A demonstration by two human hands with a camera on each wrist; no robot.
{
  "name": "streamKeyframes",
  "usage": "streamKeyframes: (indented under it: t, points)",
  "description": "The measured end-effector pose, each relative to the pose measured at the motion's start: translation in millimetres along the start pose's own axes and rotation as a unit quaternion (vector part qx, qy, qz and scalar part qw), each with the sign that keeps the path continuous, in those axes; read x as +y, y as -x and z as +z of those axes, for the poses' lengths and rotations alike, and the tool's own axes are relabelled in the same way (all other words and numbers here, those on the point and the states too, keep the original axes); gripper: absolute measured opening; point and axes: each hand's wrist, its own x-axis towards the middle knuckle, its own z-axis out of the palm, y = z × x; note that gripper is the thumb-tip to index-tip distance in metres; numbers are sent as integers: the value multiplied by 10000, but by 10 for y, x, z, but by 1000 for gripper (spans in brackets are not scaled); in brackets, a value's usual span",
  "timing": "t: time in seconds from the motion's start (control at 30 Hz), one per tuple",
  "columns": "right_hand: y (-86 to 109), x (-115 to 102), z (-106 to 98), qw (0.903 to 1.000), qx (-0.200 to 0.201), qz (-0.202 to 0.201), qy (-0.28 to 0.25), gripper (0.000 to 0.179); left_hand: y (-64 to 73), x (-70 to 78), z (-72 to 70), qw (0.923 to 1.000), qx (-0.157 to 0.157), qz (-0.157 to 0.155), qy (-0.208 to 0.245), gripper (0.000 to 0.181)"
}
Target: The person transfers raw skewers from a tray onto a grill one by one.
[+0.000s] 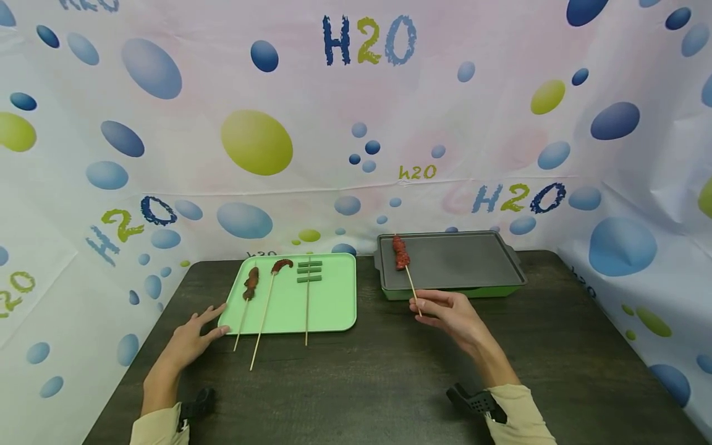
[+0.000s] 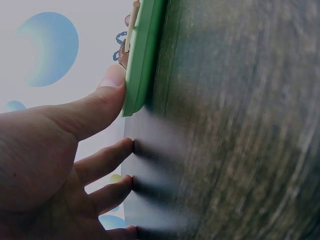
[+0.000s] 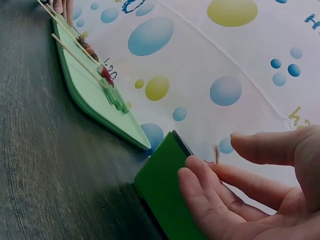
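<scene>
My left hand point(image 1: 188, 340) is at the left edge of a light green tray point(image 1: 334, 309); its thumb touches the rim and the fingertips point(image 2: 125, 182) rest on the tabletop. On the tray lie a brown meat skewer point(image 1: 251, 284), a skewer with a curled dark red piece point(image 1: 282, 264) and a skewer of green sticks point(image 1: 309, 271). My right hand point(image 1: 447, 312) is at the front of a grey grill plate point(image 1: 461, 259). A red meat skewer point(image 1: 400, 253) lies on the plate's left side, its stick beside my fingers. The right wrist view shows thumb and fingers apart.
The grill plate sits on a green base point(image 1: 495, 290) at the back right of the dark wooden table point(image 1: 345, 395). A patterned curtain point(image 1: 356, 93) hangs right behind the table. Stick ends of the skewers jut over the tray's front edge.
</scene>
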Motion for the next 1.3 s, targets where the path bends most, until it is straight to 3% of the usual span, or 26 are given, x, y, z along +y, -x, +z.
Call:
streamKeyframes:
  t: [0.23, 0.4, 0.57, 0.83, 1.3]
  points:
    - [-13, 28, -1, 9998, -206, 12, -43, 48, 3, -16, 4, 9999, -68, -102, 36, 73]
    - [24, -29, 8, 9988, 185, -104, 453, 47, 1, -8, -1, 9999, -94, -87, 76, 73]
    - [98, -151, 70, 9933, 519, -547, 871, 47, -11, 14, -17, 9999, -120, -104, 66, 73]
    - [180, -254, 346, 9923, 69, -936, 804, 47, 0, 25, -21, 9997, -148, -142, 139, 73]
    - [111, -14, 823, 9930, -573, -513, 892, 53, -4, -21, 16, 9998, -76, -51, 178, 74]
